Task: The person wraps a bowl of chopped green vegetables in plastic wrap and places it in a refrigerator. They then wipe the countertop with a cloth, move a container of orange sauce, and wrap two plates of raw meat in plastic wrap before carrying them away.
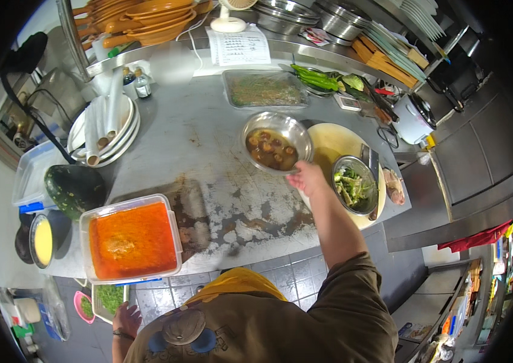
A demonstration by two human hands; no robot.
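My right hand [307, 178] grips the near right rim of a stainless steel bowl [296, 130]. Brown mushrooms [271, 146] sit in brownish liquid inside it. The bowl is beside the left edge of a round cutting board [329, 136]; whether it rests on the table or is slightly lifted, I cannot tell. On the board, a second metal bowl [355, 185] holds cut green vegetables, with a cleaver [369, 156] partly hidden behind it. My left hand [127, 317] hangs low at my side, fingers apart and holding nothing, near a white basket of chopped greens [110, 297] below the table.
A tub of red-orange liquid [134, 240] stands at the steel table's front left, near a dark green gourd [75, 188] and stacked plates [129, 136]. Behind the bowl lie a film-covered tray [265, 88] and green peppers [315, 78]. Raw meat [392, 187] lies at the right edge.
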